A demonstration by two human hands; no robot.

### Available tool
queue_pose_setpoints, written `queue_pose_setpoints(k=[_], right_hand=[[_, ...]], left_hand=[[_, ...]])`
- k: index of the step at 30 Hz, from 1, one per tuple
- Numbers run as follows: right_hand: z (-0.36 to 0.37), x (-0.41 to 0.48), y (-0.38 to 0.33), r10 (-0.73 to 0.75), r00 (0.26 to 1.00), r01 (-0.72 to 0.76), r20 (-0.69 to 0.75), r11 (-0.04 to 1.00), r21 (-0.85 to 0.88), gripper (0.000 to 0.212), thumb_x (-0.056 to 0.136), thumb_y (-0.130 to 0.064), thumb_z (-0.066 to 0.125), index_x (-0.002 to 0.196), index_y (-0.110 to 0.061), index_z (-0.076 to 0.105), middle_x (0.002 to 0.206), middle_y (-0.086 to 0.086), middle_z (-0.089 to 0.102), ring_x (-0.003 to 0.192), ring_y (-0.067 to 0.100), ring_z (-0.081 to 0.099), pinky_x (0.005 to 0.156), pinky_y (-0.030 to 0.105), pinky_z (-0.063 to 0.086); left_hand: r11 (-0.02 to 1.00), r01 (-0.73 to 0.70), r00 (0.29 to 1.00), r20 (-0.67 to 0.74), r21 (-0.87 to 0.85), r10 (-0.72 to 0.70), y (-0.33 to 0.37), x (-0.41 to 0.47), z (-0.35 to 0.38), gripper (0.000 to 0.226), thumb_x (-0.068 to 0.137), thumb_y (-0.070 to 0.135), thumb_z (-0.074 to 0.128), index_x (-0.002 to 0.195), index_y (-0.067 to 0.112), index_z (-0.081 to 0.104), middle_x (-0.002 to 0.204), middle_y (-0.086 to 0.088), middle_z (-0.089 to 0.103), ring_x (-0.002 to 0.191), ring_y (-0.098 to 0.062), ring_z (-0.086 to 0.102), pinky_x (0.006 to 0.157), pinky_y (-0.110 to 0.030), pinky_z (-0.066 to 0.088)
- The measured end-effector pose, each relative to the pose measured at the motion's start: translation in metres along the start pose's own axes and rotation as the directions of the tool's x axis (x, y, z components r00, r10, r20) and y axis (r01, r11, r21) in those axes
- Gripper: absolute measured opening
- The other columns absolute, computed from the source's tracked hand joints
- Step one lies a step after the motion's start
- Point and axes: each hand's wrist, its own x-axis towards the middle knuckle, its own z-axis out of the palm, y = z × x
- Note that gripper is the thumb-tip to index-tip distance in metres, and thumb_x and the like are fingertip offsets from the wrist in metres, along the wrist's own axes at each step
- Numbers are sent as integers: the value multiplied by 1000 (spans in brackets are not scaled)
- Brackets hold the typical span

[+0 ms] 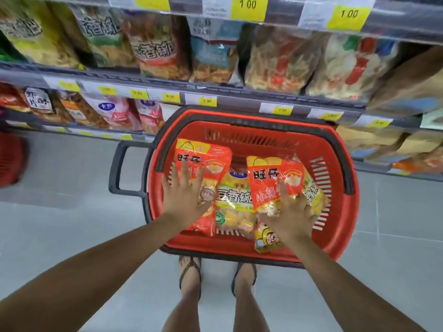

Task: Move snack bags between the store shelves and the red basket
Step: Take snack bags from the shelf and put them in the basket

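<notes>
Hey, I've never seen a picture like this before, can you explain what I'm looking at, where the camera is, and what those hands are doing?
There is no machine here. The one picture comes from a wide-angle camera worn on a person's head, looking forward and down, so you see their own arms, legs and sandalled feet.

They stand on a grey floor in front of store shelves stocked with snack bags and yellow price tags. A red basket with dark handles sits just in front of their feet.

In the basket lie two red snack bags with a yellow bag between them. The left hand rests spread on the left red bag, and the right hand rests spread on the right red bag. Neither hand has closed a grip on anything: the fingers lie flat and open.
</notes>
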Motion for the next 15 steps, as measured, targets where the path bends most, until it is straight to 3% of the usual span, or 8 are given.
queue_pose_setpoints(k=[4, 7, 9, 12, 15], right_hand=[[10, 2, -5, 58, 998, -56, -24, 994, 90, 111, 67, -76, 62, 146, -49, -11, 151, 24, 13, 132, 49, 29, 100, 56, 38], [15, 2, -10, 91, 996, -85, -23, 980, 178, 111, 67, -68, 69, 147, -50, -7, 149, 24, 13, 129, 51, 31, 100, 56, 39], [16, 1, -14, 114, 993, -107, -16, 967, 230, 111, 69, -62, 71, 147, -51, -6, 148, 23, 13, 127, 50, 34, 100, 53, 40], [16, 0, -16, 113, 993, -107, -15, 965, 241, 112, 70, -60, 73, 148, -49, -6, 144, 24, 17, 122, 46, 40, 97, 48, 43], [12, 0, -16, 104, 994, -97, -19, 967, 235, 112, 71, -59, 73, 148, -48, -7, 135, 22, 26, 100, 33, 50, 90, 41, 46]], left_hand=[[997, 18, 1000, 21, -75, -17, -14, 7, 9, 107, 71, 90, 31, 151, 34, -13, 158, -23, -6, 143, -47, 11, 110, -59, 24], [967, 117, 987, 133, -227, -88, -21, 10, 10, 116, 62, 94, 39, 149, 40, -14, 158, -23, -2, 131, -46, 36, 90, -47, 46], [925, 187, 965, 238, -330, -110, -24, 10, 12, 121, 57, 95, 44, 145, 45, -22, 157, -24, 4, 127, -46, 42, 82, -45, 52], [901, 199, 958, 268, -385, -97, -23, 11, 13, 124, 55, 94, 48, 142, 46, -27, 155, -25, 12, 129, -45, 41, 86, -48, 52], [885, 229, 948, 300, -406, -108, -16, 12, 6, 130, 56, 89, 57, 146, 41, -24, 157, -25, -1, 140, -46, 22, 96, -51, 44]])
